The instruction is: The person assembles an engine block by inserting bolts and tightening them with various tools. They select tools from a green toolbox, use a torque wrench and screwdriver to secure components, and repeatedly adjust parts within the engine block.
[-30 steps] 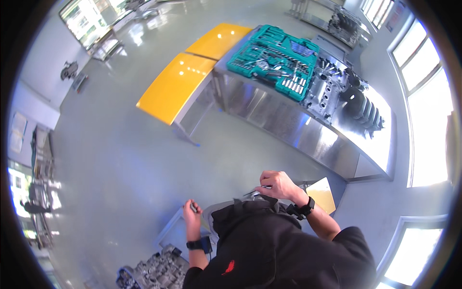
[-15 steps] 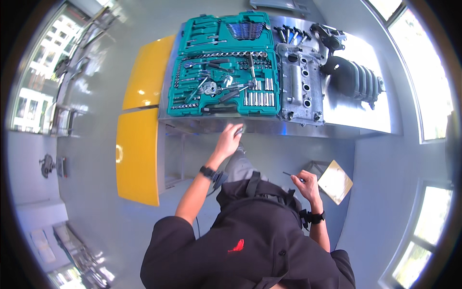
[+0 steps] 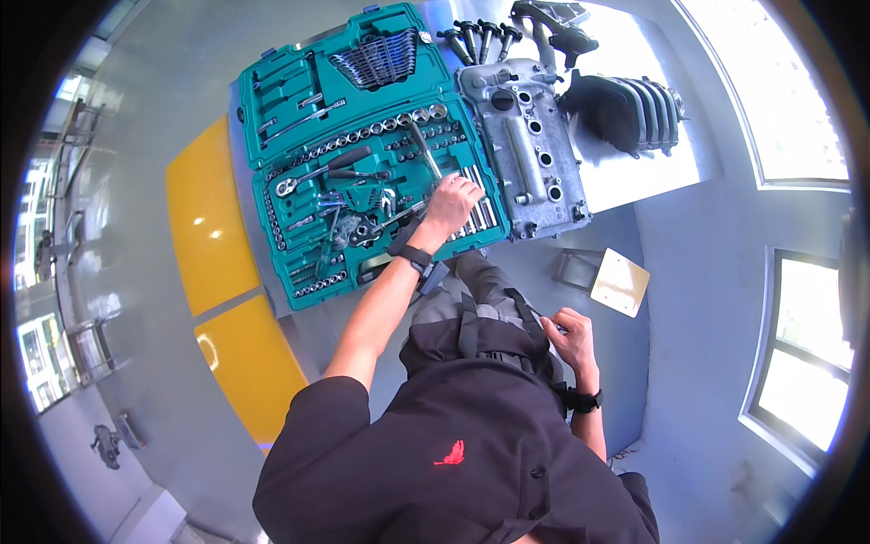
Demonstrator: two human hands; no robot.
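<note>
My left hand (image 3: 453, 204) is over the front right part of an open teal tool case (image 3: 272, 100). Its fingers are bent together beside the upright row of long chrome sockets (image 3: 486, 216); whatever they pinch is hidden beneath them. A silver bar (image 3: 424, 150) lies just beyond those fingertips. Ratchet handles, including a dark-gripped ratchet (image 3: 319, 172), lie loose across the sockets to the hand's left. Down by my right hip, my right hand (image 3: 575, 339) is closed round a slim dark tool (image 3: 560, 328), most of it covered by the fingers.
Right of the case lies a grey metal engine cover (image 3: 521, 145) with round holes. Past it are a black intake manifold (image 3: 625, 113), several black ignition coils (image 3: 480, 41) and a dark bracket (image 3: 566, 36). Yellow panels (image 3: 213, 218) flank the bench's left; a small stool (image 3: 620, 283) stands at right.
My left hand has gone from in front of the bench edge forward onto the long sockets. My right hand stays low, its tool turned more out of sight. The view has shifted and rotated.
</note>
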